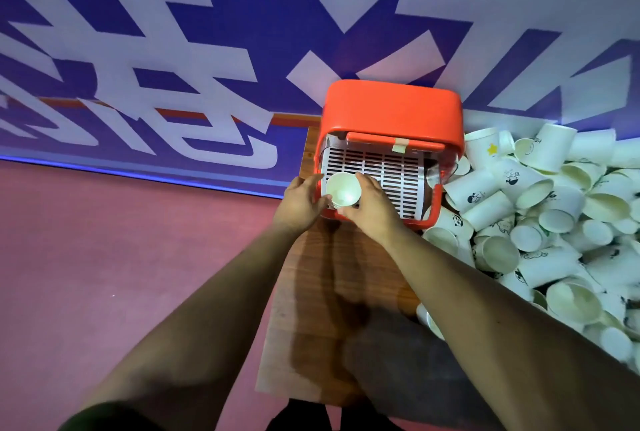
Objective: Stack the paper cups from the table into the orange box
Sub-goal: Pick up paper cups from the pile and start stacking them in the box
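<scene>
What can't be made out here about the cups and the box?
- Head view: how many cups are nested in the held stack; the left hand and right hand cover its sides.
- Head view: the orange box hides its far interior under its own top.
- Head view: the loose cup pile is cut off by the right edge, and its prints are too small.

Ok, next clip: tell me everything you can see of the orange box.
The orange box looks like glossy plastic, rounded at the corners. Its lid stands raised at the far side. Inside lies a white slatted insert; a strip of tape sits on an orange inner bar. It stands at the far end of the wooden table, loose cups heaped against its right side. The left hand and right hand hold a paper cup mouth-up over its near-left corner.
</scene>
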